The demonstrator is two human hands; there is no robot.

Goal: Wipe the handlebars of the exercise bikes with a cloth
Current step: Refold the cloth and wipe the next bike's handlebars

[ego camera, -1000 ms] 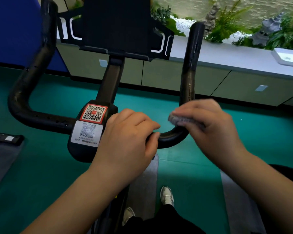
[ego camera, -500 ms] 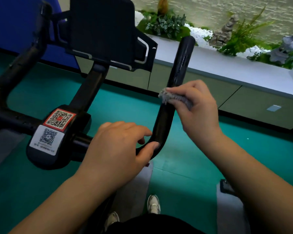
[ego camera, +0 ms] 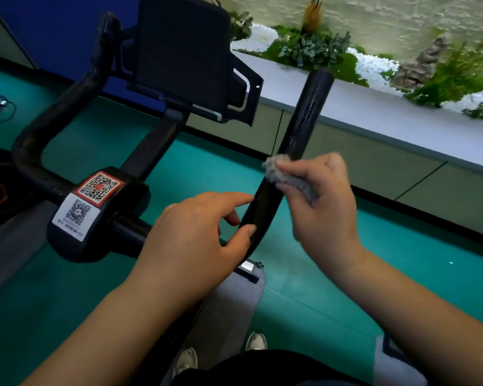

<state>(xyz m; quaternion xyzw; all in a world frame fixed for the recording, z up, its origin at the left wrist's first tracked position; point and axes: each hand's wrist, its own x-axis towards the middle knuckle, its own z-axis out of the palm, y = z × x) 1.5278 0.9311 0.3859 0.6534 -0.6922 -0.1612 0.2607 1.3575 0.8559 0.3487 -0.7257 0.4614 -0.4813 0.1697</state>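
Head view looks down past your dark trousers (ego camera: 262, 366) and pale sneakers (ego camera: 255, 341) standing on the teal floor (ego camera: 332, 274). Your left hand (ego camera: 195, 232) sits at the lower bend of the black rubber-coated handlebar (ego camera: 299, 129), with the thumb tip touching the bar and the fingers reaching out loosely toward it, not wrapped around it. Your right hand (ego camera: 321, 201) is just beside, a little higher on the same upright bar, its fingers curled and pinching a small fuzzy grey cloth (ego camera: 279, 169); the cloth presses against the right side of the bar where the straight section begins. The two hands are close but apart.

Left of your left hand, the black centre clamp (ego camera: 95, 218) carries two stickers with QR codes (ego camera: 95, 193), one red-bordered and one white. From it a black stem rises to the dark rectangular tablet holder (ego camera: 184, 51). The handlebar's other arm curves up on the far left. Beyond the bike, a grey-topped low cabinet (ego camera: 388, 151) runs along the wall, backed by green plants, white pebbles and small stone ornaments (ego camera: 413, 68).
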